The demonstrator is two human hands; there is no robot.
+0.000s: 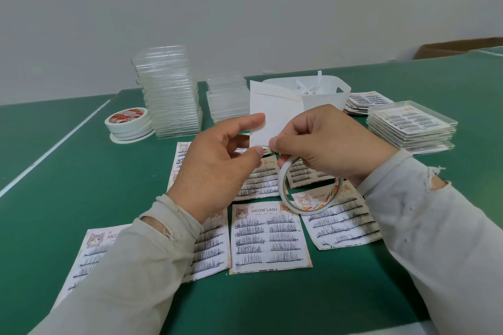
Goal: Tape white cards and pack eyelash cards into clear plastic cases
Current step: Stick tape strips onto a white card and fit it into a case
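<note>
My left hand [220,160] pinches a white card [272,114] by its lower left edge and holds it upright above the table. My right hand [324,144] grips a roll of white tape [283,185] that hangs below it, thumb at the card's lower right corner. Several eyelash cards marked MEOW LASH [269,236] lie spread on the green table under both hands. A tall stack of clear plastic cases [171,95] stands at the back left, with a shorter stack [227,98] beside it.
Spare tape rolls [128,124] are piled left of the tall stack. A white bin [324,95] with paper strips sits behind the card. Packed cases [411,125] and loose eyelash cards [367,102] lie at the right. A cardboard box [457,47] is far right.
</note>
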